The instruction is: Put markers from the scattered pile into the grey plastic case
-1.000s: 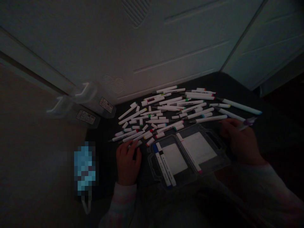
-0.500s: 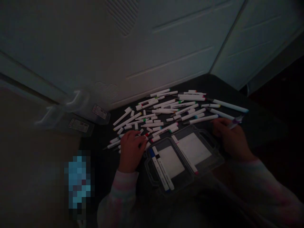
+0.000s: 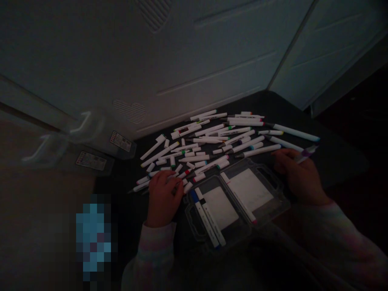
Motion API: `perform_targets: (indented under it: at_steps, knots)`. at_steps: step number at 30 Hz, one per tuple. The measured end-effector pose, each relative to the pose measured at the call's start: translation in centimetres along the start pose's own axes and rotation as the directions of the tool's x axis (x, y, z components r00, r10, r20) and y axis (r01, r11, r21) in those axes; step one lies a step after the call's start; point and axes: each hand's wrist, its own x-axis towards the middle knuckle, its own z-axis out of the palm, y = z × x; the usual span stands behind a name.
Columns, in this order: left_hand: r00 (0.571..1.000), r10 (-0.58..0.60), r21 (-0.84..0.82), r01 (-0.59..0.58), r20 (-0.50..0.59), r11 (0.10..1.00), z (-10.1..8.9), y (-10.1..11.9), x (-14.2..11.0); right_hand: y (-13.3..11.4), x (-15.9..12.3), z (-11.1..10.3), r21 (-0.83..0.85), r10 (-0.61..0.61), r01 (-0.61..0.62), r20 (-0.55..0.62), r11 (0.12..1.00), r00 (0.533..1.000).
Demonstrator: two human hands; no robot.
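My right hand [image 3: 300,176] is closed round a white marker with a purple end [image 3: 308,153], at the right of the case; most of its length is hidden in the hand. At the left edge of the pile, my left hand [image 3: 164,198] has curled fingers down among loose marker caps [image 3: 188,187]. Whatever those fingers pinch is too dark to make out. Between my hands lies an opened clear plastic case [image 3: 248,232]. Its left half holds a blue-capped marker [image 3: 207,224] and a black-capped marker [image 3: 214,218]; a pink-ended marker [image 3: 239,198] lies in the right half.
Many white markers [image 3: 209,130], several uncapped, are strewn with caps over the dark tabletop [image 3: 336,157]. A pale panel [image 3: 212,60] rises behind them. Two clear containers with labels [image 3: 91,161] stand at the left. A blurred-out blue patch [image 3: 93,234] is at lower left.
My left hand has shifted slightly left and down, its fingers more curled. My right hand has moved a little to the right with the purple-ended marker. The view has tilted slightly.
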Motion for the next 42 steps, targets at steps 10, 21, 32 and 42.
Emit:
perform_targets:
  at_steps: [10, 21, 32, 42]
  knots:
    - [0.992, 0.075, 0.011, -0.074, -0.100, 0.997, -0.1, -0.3, 0.0, 0.3, 0.2, -0.1, 0.073, -0.004, 0.003, 0.017, 0.997, 1.000]
    - [0.973, 0.116, 0.025, -0.113, -0.198, 0.993, 0.0, -0.5, 0.1, 0.7, 0.3, -0.2, 0.267, -0.048, 0.029, 0.066, 0.963, 0.997]
    - [0.965, 0.146, 0.098, -0.127, -0.220, 0.987, 0.3, -0.8, 0.1, 1.2, 0.5, -0.2, 0.235, -0.046, 0.023, 0.093, 0.972, 0.995]
    - [0.960, 0.153, 0.096, -0.133, -0.233, 0.986, 0.3, -0.8, 0.1, 1.2, 0.6, -0.2, 0.209, -0.048, 0.027, 0.100, 0.977, 0.994]
